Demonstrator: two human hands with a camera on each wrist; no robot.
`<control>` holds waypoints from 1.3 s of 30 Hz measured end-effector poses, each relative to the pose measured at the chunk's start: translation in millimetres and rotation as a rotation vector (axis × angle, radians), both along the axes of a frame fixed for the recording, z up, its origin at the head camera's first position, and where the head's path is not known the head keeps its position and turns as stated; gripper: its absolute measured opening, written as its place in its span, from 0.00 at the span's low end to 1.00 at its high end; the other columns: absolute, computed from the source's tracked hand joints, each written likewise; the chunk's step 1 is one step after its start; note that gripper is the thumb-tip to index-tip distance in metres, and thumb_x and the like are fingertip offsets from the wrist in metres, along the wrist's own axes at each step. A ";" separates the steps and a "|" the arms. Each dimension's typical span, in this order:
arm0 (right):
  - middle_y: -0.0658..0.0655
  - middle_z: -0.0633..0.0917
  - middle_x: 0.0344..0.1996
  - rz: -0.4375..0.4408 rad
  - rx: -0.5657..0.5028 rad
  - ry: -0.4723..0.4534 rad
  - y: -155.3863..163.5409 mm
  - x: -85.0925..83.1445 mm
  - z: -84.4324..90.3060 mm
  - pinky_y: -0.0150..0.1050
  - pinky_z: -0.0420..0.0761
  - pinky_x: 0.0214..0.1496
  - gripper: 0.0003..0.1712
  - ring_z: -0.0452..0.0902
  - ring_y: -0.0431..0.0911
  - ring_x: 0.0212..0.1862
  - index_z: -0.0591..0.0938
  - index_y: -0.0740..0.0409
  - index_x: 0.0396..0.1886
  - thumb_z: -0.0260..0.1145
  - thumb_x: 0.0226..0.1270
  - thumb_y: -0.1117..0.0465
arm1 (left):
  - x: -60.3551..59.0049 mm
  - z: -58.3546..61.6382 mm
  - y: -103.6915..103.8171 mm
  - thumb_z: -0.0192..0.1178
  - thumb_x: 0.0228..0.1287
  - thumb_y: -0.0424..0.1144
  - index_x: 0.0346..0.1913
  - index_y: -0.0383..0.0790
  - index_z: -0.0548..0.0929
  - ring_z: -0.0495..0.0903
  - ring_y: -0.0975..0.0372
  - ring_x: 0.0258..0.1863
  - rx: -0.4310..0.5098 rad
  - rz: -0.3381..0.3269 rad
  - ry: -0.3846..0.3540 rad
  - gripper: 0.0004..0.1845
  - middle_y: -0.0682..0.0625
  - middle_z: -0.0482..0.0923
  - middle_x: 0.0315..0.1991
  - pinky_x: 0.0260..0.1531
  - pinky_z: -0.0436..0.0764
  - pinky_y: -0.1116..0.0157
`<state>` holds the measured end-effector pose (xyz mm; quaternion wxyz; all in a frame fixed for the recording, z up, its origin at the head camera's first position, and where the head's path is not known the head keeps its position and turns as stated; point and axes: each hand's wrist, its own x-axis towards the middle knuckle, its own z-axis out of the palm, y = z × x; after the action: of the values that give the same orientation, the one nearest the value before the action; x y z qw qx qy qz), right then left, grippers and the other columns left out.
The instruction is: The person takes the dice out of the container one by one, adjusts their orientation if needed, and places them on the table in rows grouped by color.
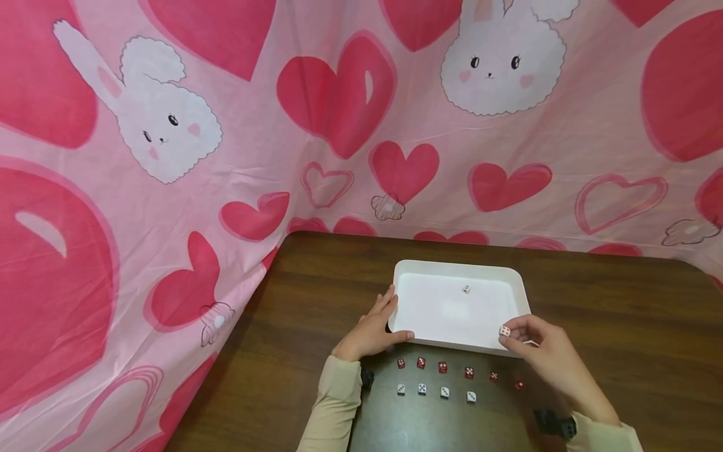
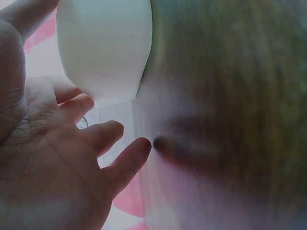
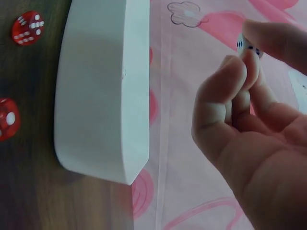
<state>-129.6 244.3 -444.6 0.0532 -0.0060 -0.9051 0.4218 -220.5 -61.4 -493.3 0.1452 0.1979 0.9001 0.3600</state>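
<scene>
A white rectangular tray [image 1: 452, 314] lies on the table, with one white die [image 1: 465, 289] inside near its back wall. My left hand [image 1: 369, 333] rests at the tray's front left corner, thumb along the front rim and fingers spread beside the left wall. In the left wrist view those fingers [image 2: 127, 160] are loosely extended. Between thumb and fingertips, my right hand [image 1: 545, 345] pinches another white die [image 1: 504, 331] above the tray's front right corner. The right wrist view shows that die [image 3: 247, 47] mostly covered by the fingertips.
In front of the tray, several red dice [image 1: 442, 366] form a row, with several white dice [image 1: 444, 392] in a second row nearer me. Behind the dark wooden table [image 1: 632, 326] hangs a pink cloth [image 1: 350, 150] with hearts and rabbits, also running along the left side.
</scene>
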 end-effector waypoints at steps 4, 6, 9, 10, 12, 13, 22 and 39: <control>0.48 0.81 0.27 0.025 -0.006 -0.026 3.0 7.0 -5.3 0.30 0.74 0.34 0.12 0.72 0.34 0.30 0.82 0.60 0.38 0.73 0.57 0.59 | 0.5 -0.6 0.9 0.63 0.59 0.59 0.77 0.42 0.50 0.38 0.54 0.78 -0.002 -0.002 -0.002 0.50 0.61 0.36 0.79 0.68 0.46 0.35; 0.48 0.81 0.27 0.047 -0.020 -0.038 4.2 10.1 -8.5 0.30 0.74 0.33 0.12 0.73 0.34 0.30 0.82 0.60 0.38 0.74 0.56 0.60 | 0.6 -1.1 0.8 0.63 0.59 0.59 0.77 0.42 0.50 0.38 0.54 0.78 -0.003 0.001 -0.003 0.50 0.61 0.36 0.79 0.68 0.47 0.35; 0.49 0.81 0.27 0.081 -0.044 -0.082 5.5 14.0 -12.5 0.31 0.75 0.32 0.13 0.73 0.35 0.29 0.82 0.60 0.38 0.74 0.56 0.61 | 0.7 -0.9 0.5 0.63 0.59 0.59 0.77 0.42 0.50 0.38 0.54 0.78 -0.003 0.003 -0.007 0.50 0.61 0.36 0.79 0.68 0.46 0.35; 0.49 0.81 0.26 0.092 -0.056 -0.101 5.9 15.2 -13.9 0.31 0.75 0.31 0.13 0.73 0.35 0.28 0.81 0.61 0.38 0.73 0.56 0.61 | 0.6 -0.8 0.3 0.63 0.59 0.59 0.77 0.43 0.50 0.38 0.54 0.78 -0.003 0.004 -0.007 0.50 0.61 0.36 0.79 0.68 0.46 0.35; 0.49 0.81 0.26 0.114 -0.074 -0.124 6.6 17.5 -16.9 0.32 0.76 0.30 0.13 0.74 0.36 0.27 0.81 0.61 0.38 0.73 0.56 0.62 | 0.3 -0.8 -0.2 0.62 0.60 0.59 0.77 0.43 0.50 0.37 0.55 0.78 -0.004 0.003 -0.006 0.50 0.61 0.36 0.79 0.68 0.46 0.35; 0.49 0.81 0.25 0.126 -0.077 -0.128 7.0 18.8 -18.6 0.32 0.75 0.29 0.13 0.74 0.35 0.27 0.81 0.61 0.38 0.73 0.56 0.62 | 0.1 -0.7 -0.4 0.62 0.60 0.60 0.77 0.43 0.50 0.37 0.55 0.78 -0.004 0.002 -0.005 0.50 0.61 0.36 0.79 0.68 0.46 0.35; 0.43 0.79 0.21 0.220 -0.085 -0.032 9.3 30.0 -35.6 0.30 0.72 0.26 0.09 0.72 0.33 0.25 0.81 0.57 0.33 0.73 0.55 0.65 | -0.9 1.4 0.4 0.62 0.59 0.59 0.77 0.43 0.50 0.38 0.54 0.78 0.000 -0.003 -0.006 0.50 0.61 0.35 0.79 0.68 0.46 0.35; 0.42 0.78 0.21 0.344 -0.112 -0.010 4.4 39.9 -53.9 0.30 0.71 0.26 0.08 0.72 0.31 0.25 0.80 0.54 0.33 0.71 0.56 0.68 | -1.7 -0.2 0.3 0.63 0.59 0.60 0.77 0.44 0.49 0.37 0.54 0.79 -0.015 -0.002 -0.011 0.50 0.62 0.35 0.79 0.68 0.46 0.35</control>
<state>-89.7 248.6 -498.5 -0.0246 0.1441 -0.8680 0.4745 -222.3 -61.1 -493.6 0.1517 0.1956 0.9019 0.3540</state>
